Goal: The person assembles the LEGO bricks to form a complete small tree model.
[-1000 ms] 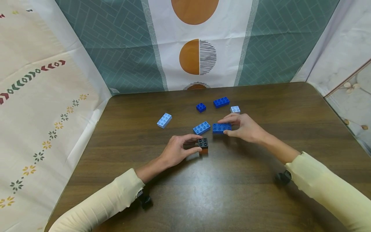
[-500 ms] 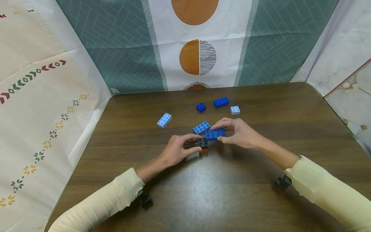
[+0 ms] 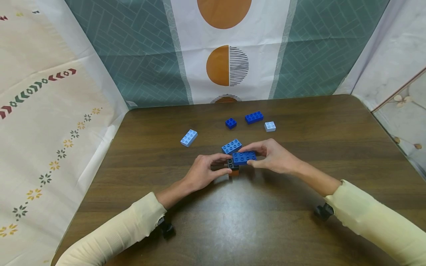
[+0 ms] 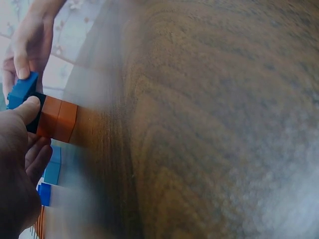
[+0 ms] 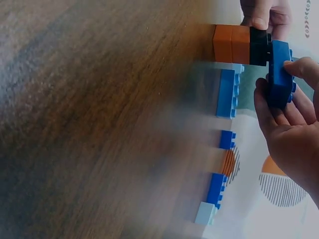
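Note:
A small stack stands upright on the brown table: a black building brick (image 3: 230, 165) on top of two orange bricks (image 5: 232, 44). My left hand (image 3: 204, 170) pinches the black brick between thumb and fingers. Over the stack's right part, my right hand (image 3: 279, 158) holds a long blue brick (image 3: 244, 158) by its sides, studs up. Seen from the right wrist, the blue brick's underside is right at the black brick's studs, some of which still show; whether they touch I cannot tell. The blue brick reaches out to the right beyond the stack.
Just behind the stack lies a medium-blue brick (image 3: 231, 146). Farther back are a small dark blue brick (image 3: 231, 123) and a long dark blue one (image 3: 254, 117). A pale blue brick (image 3: 188, 137) lies left, a small pale one (image 3: 270, 126) right. Patterned cloths hang around the table.
My right hand has carried the long blue brick left and toward me, from beside the medium-blue brick to over the black brick. The left hand and the stack have stayed put.

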